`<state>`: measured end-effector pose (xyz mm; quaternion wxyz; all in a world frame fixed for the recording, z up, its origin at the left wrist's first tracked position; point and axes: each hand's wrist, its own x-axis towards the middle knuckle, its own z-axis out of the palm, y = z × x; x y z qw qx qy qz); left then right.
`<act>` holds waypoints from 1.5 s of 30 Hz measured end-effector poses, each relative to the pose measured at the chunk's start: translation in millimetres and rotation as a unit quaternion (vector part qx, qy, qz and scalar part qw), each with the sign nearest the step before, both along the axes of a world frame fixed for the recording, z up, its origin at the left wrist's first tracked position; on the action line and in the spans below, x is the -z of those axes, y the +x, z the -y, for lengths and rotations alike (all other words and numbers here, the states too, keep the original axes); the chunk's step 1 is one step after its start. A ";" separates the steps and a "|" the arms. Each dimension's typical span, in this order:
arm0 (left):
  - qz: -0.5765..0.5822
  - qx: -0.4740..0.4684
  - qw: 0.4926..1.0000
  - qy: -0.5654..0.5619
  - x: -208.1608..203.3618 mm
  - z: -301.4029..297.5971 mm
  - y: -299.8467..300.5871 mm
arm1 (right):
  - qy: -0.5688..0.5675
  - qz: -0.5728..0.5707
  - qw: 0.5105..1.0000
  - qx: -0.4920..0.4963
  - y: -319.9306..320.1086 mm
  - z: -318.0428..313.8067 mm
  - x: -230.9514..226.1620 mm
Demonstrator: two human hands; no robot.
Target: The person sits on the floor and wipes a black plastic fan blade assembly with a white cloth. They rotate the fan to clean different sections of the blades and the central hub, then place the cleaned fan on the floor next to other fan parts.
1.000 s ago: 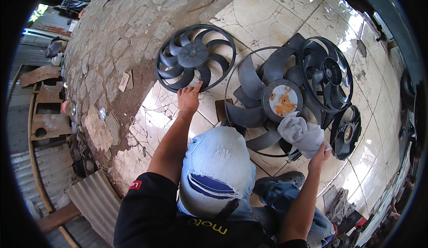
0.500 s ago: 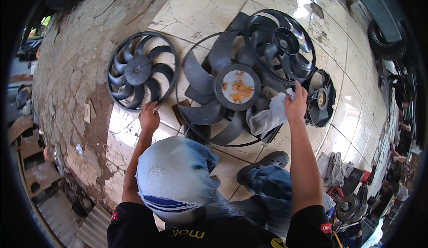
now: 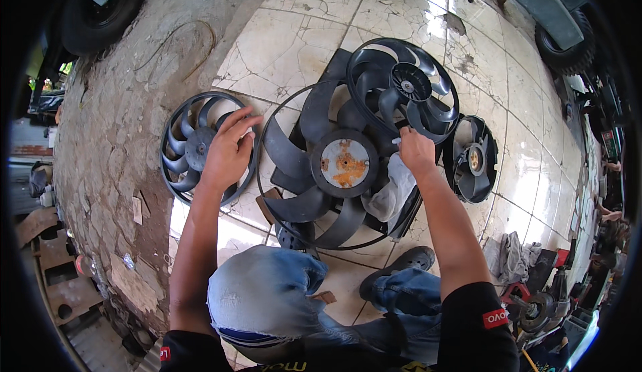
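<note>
My left hand is raised over the right side of a black fan wheel lying on the floor at the left. Its fingers are stretched out and hold nothing. My right hand is closed on a whitish cloth that hangs down over the large fan. Its fingertips are at the lower rim of a second black fan wheel; whether they grip the rim is hidden. That wheel rests tilted on the upper right of the large black fan, whose pale round hub has rust stains.
A smaller black fan in a housing lies right of the large fan. Grey rags and tools are at the lower right. Rough concrete meets cracked, glossy tiles. Wheels of vehicles stand at both upper corners.
My left hand has moved from the left fan wheel's lower rim up over its right side. My right hand, with the cloth, has shifted left and closer to the upper fan wheel. The view has shifted.
</note>
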<state>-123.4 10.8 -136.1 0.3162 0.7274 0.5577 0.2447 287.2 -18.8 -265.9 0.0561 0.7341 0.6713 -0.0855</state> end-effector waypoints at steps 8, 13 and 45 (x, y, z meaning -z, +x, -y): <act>0.033 0.034 0.992 0.120 -75.8 9.9 14.5 | 0.181 -0.124 0.975 0.019 54.4 -33.5 -133.1; 0.092 0.088 0.979 0.160 -166.9 32.9 47.6 | 0.151 -0.158 0.976 0.011 72.0 -1.1 -265.0; 0.035 0.328 0.942 -0.064 -161.0 41.0 145.1 | 0.512 -0.472 0.696 0.172 36.8 143.1 -370.8</act>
